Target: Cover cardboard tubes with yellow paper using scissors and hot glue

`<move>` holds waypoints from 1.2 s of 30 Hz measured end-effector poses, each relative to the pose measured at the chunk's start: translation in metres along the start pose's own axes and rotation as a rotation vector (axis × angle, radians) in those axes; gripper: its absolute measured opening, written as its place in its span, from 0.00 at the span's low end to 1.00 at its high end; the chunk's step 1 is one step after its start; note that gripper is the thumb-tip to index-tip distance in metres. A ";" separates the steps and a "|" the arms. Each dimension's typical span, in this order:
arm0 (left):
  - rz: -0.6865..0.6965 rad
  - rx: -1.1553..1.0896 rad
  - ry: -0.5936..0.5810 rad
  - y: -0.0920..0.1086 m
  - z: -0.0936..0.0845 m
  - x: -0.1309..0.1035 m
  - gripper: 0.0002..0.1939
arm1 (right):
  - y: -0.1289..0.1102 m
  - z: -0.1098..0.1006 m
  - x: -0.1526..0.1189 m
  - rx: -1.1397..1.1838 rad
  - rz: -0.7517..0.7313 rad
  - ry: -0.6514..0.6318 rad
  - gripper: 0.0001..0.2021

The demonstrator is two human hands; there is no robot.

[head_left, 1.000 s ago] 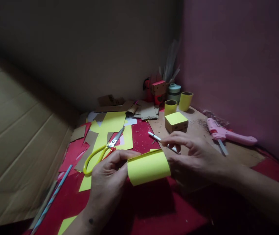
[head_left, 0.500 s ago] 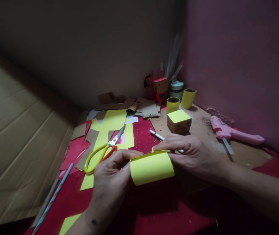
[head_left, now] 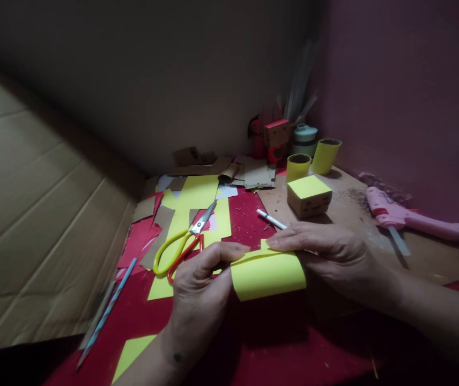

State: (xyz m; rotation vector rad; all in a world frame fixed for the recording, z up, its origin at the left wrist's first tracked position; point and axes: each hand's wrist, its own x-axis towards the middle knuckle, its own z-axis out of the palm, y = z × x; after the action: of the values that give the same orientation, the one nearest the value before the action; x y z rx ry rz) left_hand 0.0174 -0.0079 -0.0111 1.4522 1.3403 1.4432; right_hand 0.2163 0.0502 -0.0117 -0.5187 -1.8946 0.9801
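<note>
Between my hands is a piece of yellow paper (head_left: 269, 276) curled into a tube, its loose edge along the top. My left hand (head_left: 205, 289) pinches the tube's left end, thumb and fingers closed on it. At the other end my right hand (head_left: 334, 257) grips the paper, its fingertips pressing on the upper edge. Whether a cardboard core lies inside cannot be seen. Scissors (head_left: 185, 244) with yellow and red handles lie just beyond my left hand. A white pen (head_left: 271, 219) is partly hidden behind my right hand.
A cardboard box (head_left: 309, 198) with a yellow top stands behind my right hand, near two yellow tubes (head_left: 326, 158). A pink glue gun (head_left: 418, 217) lies at right. Paper scraps (head_left: 145, 236) and a striped pencil (head_left: 109, 311) are at left, beside a cardboard panel (head_left: 40, 214).
The view has shifted slightly, so most things appear further right. My right fingers have moved along the paper's upper edge, and more of the overlapping edge shows. Both hands keep their hold.
</note>
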 end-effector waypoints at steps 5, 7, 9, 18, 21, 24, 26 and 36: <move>0.047 -0.026 -0.031 -0.004 0.000 0.000 0.08 | 0.001 -0.001 0.000 -0.064 -0.073 -0.044 0.16; 0.067 0.002 -0.029 -0.006 -0.001 0.001 0.09 | 0.000 -0.002 0.000 -0.086 -0.130 -0.046 0.16; 0.100 0.030 -0.052 -0.007 -0.002 0.001 0.09 | -0.001 -0.002 0.001 -0.084 -0.155 -0.031 0.16; 0.285 0.174 -0.097 -0.005 -0.004 -0.002 0.12 | 0.000 -0.003 -0.001 -0.040 -0.113 -0.036 0.15; 0.386 0.255 -0.164 -0.004 -0.007 -0.001 0.14 | 0.002 -0.002 -0.002 -0.037 -0.127 -0.027 0.14; 0.502 0.332 -0.247 -0.003 -0.011 0.001 0.15 | 0.003 -0.004 -0.001 -0.055 -0.187 -0.037 0.15; 0.567 0.393 -0.246 -0.002 -0.013 0.002 0.15 | 0.003 -0.004 -0.002 -0.071 -0.221 -0.040 0.14; 0.769 0.598 -0.119 0.008 -0.017 -0.002 0.15 | 0.003 -0.006 -0.005 0.114 0.135 0.258 0.24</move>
State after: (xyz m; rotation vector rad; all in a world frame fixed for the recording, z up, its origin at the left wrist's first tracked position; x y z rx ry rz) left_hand 0.0026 -0.0149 -0.0017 2.6094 1.2469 1.3981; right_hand 0.2239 0.0513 -0.0145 -0.6786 -1.5814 1.0475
